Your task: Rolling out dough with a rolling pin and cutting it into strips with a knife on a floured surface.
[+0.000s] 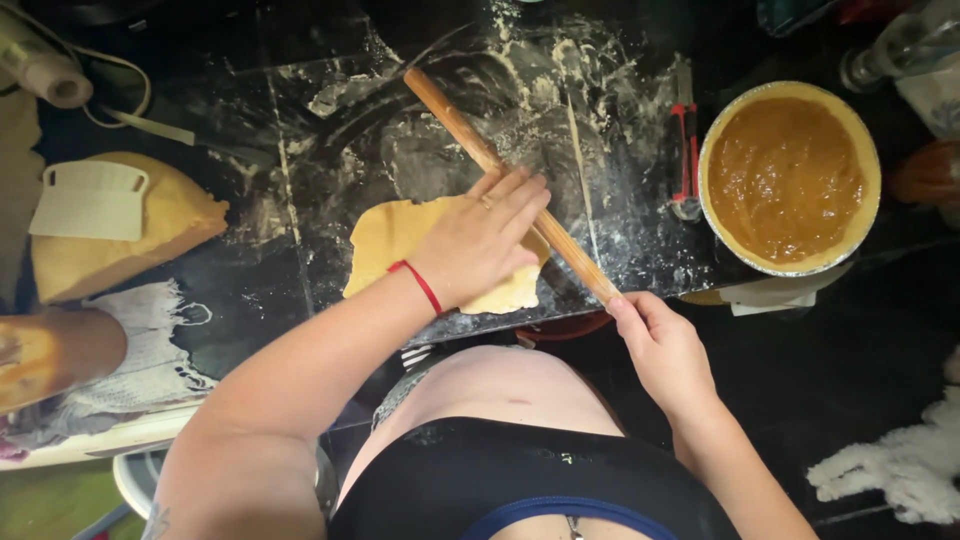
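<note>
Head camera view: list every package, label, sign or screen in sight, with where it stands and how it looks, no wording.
No signs or screens show.
Bottle: top right corner, lying at an angle, clear glass; any label is too blurred to tell.
Foil pie dish: right of the floured counter, round, silver rim, pale crust, orange-brown filling.
Paper roll: top left corner, white cylinder.

The left hand (480,240) covers the middle of the flat yellow dough sheet (395,235) and part of the long wooden rolling pin (450,120); the right hand (660,345) hides the pin's near end. At upper right, a clear glass bottle (900,45) runs off the frame. A white fluffy shape (900,465), lower right, is cut off and too blurred to identify.
</note>
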